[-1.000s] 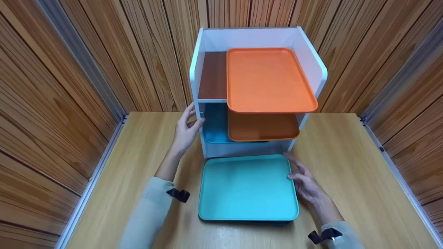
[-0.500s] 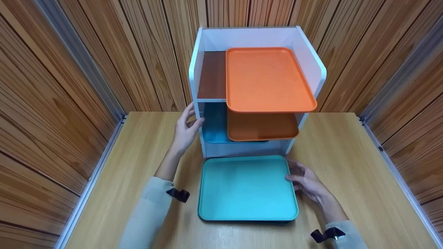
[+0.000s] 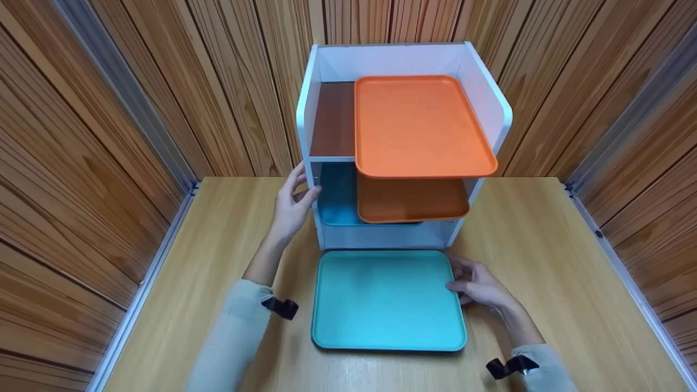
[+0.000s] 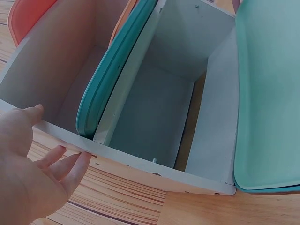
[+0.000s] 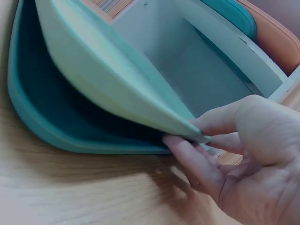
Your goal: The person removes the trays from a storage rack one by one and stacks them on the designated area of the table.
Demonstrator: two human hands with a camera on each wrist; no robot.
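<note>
The turquoise tray (image 3: 389,299) is shallow and rectangular, with rounded corners, a low raised rim and a smooth, plain face. It lies immediately in front of the white rack (image 3: 389,59), above a dark teal tray (image 5: 93,146) that rests on the bench (image 3: 550,234). A gap shows between the two at the pinched edge.

The person's right grip (image 3: 479,283), forward and right of the rack, is closed to the thickness of the rim and pinches the turquoise tray by its right edge. The left grip (image 3: 291,209) spans the rack's left side panel, thumb at the front edge, fingers on the outer face.

Count: one rack; two trays before it; one upper orange tray (image 3: 422,128) on its top deck; one lower orange tray (image 3: 414,201) over a blue tray (image 3: 337,196) on its middle shelf.

The blue tray is largely covered; whether it is single or stacked cannot be told. The head view hides most of the dark teal tray.
</note>
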